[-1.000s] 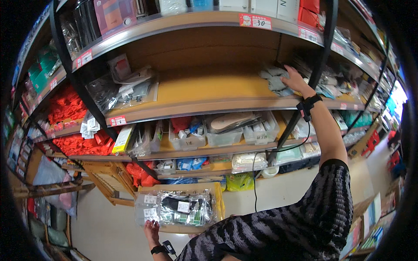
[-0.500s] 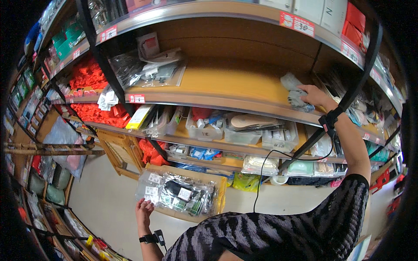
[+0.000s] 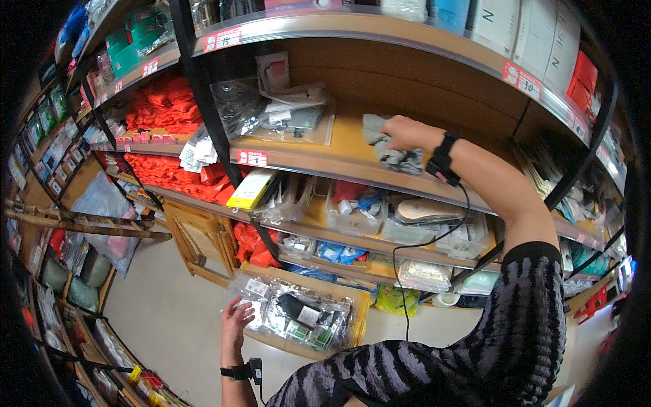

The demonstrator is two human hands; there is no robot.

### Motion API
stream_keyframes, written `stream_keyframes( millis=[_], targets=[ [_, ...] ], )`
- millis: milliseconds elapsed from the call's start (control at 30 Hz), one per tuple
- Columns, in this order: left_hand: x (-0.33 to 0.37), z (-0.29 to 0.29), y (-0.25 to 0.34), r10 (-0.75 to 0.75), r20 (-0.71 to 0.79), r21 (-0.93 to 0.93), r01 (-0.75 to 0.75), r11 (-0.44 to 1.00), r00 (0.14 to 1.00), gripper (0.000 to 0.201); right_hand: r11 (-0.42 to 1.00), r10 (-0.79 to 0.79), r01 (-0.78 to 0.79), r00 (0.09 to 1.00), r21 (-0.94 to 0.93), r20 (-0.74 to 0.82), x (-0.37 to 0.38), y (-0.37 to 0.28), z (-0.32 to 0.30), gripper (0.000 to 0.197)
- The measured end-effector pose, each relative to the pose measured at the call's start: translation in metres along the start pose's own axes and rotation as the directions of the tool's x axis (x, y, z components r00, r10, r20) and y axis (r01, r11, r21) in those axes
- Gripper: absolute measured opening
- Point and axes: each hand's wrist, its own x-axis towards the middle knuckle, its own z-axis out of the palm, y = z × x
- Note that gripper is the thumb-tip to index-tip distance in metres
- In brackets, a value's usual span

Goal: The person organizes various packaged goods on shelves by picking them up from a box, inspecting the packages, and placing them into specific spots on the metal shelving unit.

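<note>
My right hand (image 3: 408, 133) is closed on a grey cloth (image 3: 401, 161), pressing it down near the front edge of the wooden shelf (image 3: 349, 144). Part of the cloth sticks out on the left of the fingers. Down at the lower left, my left hand (image 3: 235, 323) has its fingers apart and holds nothing that I can see. It is beside the left end of a cardboard box (image 3: 288, 345), which is filled with clear plastic packets (image 3: 298, 313) with white labels. Whether its fingertips touch the packets, I cannot tell.
Bagged goods (image 3: 291, 115) lie on the shelf's left part. Underneath are plastic bins (image 3: 354, 216) and stacked insoles (image 3: 428, 211). Black uprights (image 3: 203, 102) divide the rack. White boxes (image 3: 496, 27) stand on the upper shelf. A black cable (image 3: 400, 271) hangs from my right wrist.
My right hand has wiped leftward along the shelf with the cloth. The view has shifted too, so the shelves appear further right. My left hand remains by the box.
</note>
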Motion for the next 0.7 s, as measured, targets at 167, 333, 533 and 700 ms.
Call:
stream_keyframes(
  millis=[167,333,533,700],
  targets=[
    [0.032,0.075,0.058,0.173,0.224,0.17,-0.214,0.962,0.959,0.037,0.998,-0.059,0.059,0.998,0.033,-0.012,0.078,-0.034,-0.005,0.033],
    [0.052,0.183,0.126,0.521,0.417,0.323,-0.657,0.681,0.745,0.038,0.944,-0.106,0.072,0.99,0.323,0.089,0.083,-0.012,-0.012,0.042],
    [0.072,0.285,0.177,0.683,0.569,0.522,-0.843,0.131,0.458,0.041,0.932,0.17,-0.142,0.984,0.334,-0.055,-0.003,0.159,-0.026,0.056],
    [0.12,0.323,0.173,0.695,0.656,0.55,-0.818,-0.171,0.296,0.042,0.848,0.432,-0.484,0.867,0.214,0.248,-0.11,0.208,-0.026,0.056]
  ],
)
